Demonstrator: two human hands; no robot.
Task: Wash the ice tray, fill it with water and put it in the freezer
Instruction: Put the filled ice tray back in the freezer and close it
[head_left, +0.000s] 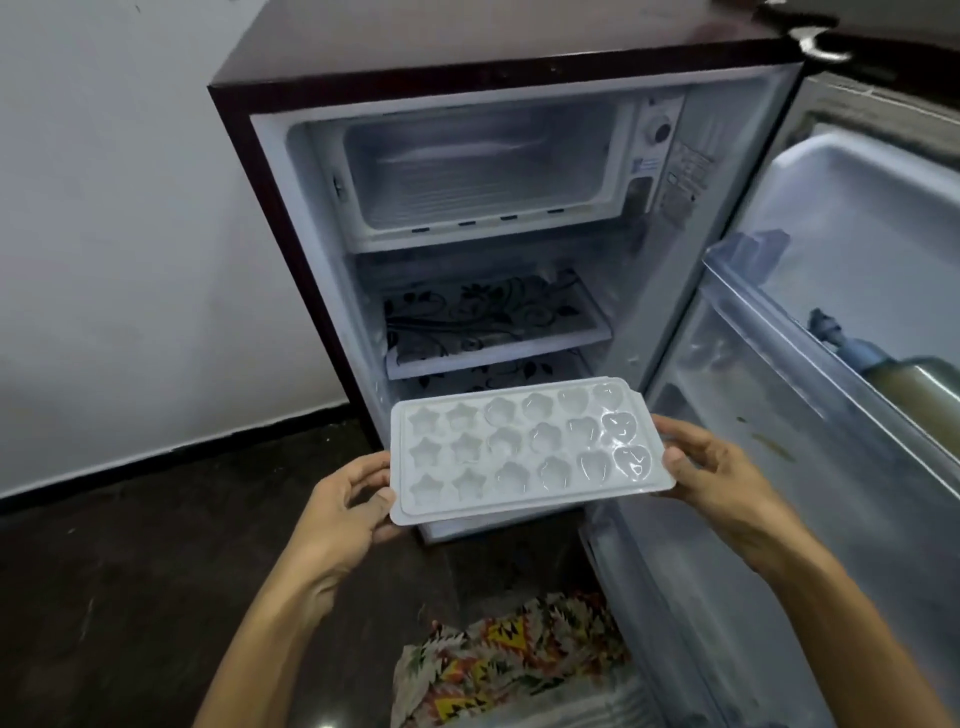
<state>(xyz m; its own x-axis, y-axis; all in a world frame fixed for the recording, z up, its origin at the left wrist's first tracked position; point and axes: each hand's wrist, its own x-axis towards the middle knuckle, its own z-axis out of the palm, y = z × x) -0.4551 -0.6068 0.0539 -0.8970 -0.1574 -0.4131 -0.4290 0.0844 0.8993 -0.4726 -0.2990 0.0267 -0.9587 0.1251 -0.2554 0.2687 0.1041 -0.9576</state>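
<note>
Both my hands, left hand (345, 501) and right hand (719, 470), grip the ice tray (527, 449) by its ends, level before the open fridge, below the freezer compartment (483, 166); fridge door (831, 364) swung right.

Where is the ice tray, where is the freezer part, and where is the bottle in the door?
ice tray (524, 452): head view, on its middle cups.
freezer compartment (483, 208): head view, on its floor.
bottle (924, 387): head view, on its body in the door shelf.
</note>
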